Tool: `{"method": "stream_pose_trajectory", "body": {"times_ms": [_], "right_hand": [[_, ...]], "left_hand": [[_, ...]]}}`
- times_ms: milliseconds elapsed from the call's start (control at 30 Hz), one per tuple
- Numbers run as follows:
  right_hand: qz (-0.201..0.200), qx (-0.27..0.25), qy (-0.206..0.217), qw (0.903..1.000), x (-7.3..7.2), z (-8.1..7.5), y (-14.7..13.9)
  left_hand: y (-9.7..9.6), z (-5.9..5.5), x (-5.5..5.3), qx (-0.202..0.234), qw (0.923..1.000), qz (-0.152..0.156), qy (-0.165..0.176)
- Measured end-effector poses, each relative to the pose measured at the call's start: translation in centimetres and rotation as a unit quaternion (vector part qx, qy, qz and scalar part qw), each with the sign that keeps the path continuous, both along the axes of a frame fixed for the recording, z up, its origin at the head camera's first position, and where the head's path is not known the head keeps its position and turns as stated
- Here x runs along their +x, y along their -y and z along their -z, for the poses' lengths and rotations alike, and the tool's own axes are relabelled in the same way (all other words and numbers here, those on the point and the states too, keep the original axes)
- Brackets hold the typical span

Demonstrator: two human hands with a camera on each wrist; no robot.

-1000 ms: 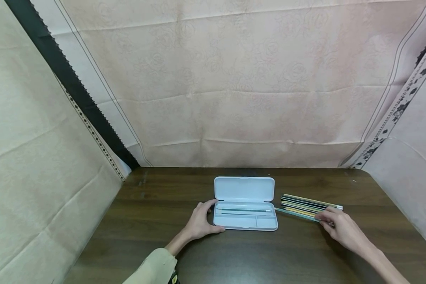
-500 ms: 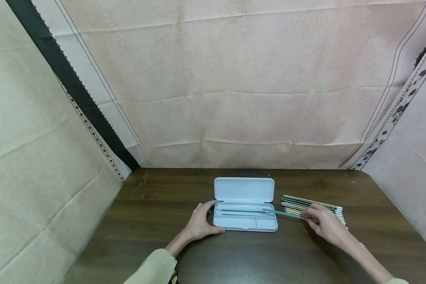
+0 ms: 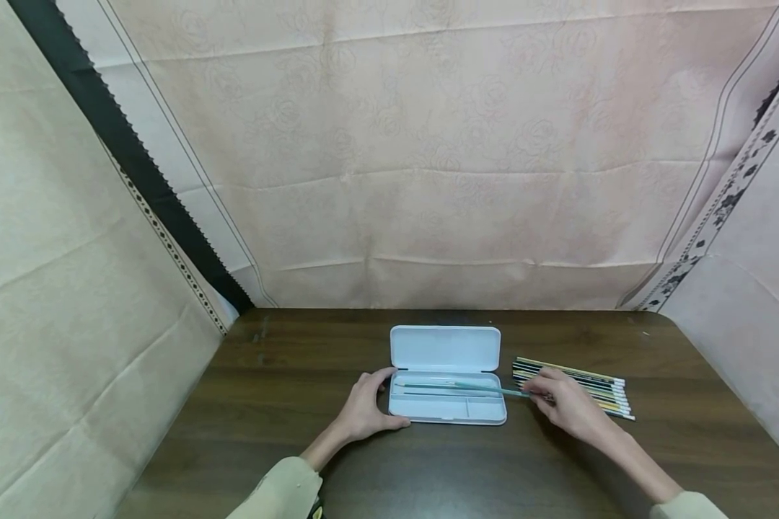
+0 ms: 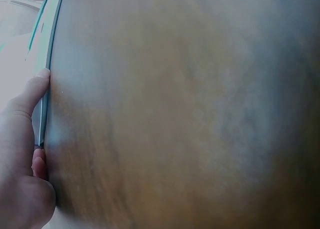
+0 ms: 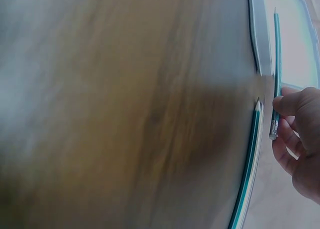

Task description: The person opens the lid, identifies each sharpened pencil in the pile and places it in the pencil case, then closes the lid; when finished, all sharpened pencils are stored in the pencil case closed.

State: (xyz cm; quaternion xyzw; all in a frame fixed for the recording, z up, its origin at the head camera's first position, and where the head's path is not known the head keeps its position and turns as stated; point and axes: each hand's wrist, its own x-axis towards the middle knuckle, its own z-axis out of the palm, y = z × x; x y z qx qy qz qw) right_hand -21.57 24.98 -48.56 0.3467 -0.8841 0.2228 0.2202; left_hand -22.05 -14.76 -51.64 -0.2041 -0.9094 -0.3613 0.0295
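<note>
pale blue pencil case (image 3: 445, 347), teal pencil (image 5: 278, 54), loose pencils (image 3: 602, 388) black/yellow/green with white ends, brown woodgrain table (image 3: 428, 476).

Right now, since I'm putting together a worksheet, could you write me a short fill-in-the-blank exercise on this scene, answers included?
1. The lid of the case is ____.
2. The person's ____ hand holds the case.
3. The right hand pinches a single green ____.
4. In the head view, the pile lies to the ____ of the case.

Missing words: open; left; pencil; right.
</note>
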Motion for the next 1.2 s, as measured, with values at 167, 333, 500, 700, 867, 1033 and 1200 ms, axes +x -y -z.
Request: {"method": "stream_pose_trajectory", "body": {"times_ms": [167,333,500,700,867,1033,1200], "right_hand": [[0.005,0.009,0.021,0.9997,-0.1,-0.2,1.0],[0.003,0.011,0.033,0.9994,-0.2,-0.3,1.9],[-0.009,0.018,0.028,0.9994,-0.6,-0.4,2.8],[-0.017,0.024,0.051,0.9983,-0.9,-0.7,3.8],[-0.016,0.031,0.067,0.9972,-0.9,-0.8,4.3],[-0.015,0.036,0.067,0.9970,-1.1,-0.8,5.0],[-0.015,0.044,0.066,0.9967,-1.3,-0.7,5.6]], "left_hand": [[0.0,0.1,0.0,0.001,1.0000,-0.001,0.007],[0.0,0.3,0.2,0.002,1.0000,0.001,0.008],[0.0,0.3,0.1,-0.002,1.0000,0.001,-0.007],[0.1,0.1,0.1,-0.001,1.0000,0.004,-0.009],[0.0,0.0,0.0,-0.002,1.0000,0.001,0.004],[0.0,0.0,0.0,0.000,1.0000,0.004,0.000],[0.0,0.0,0.0,0.000,1.0000,0.005,-0.001]]}}
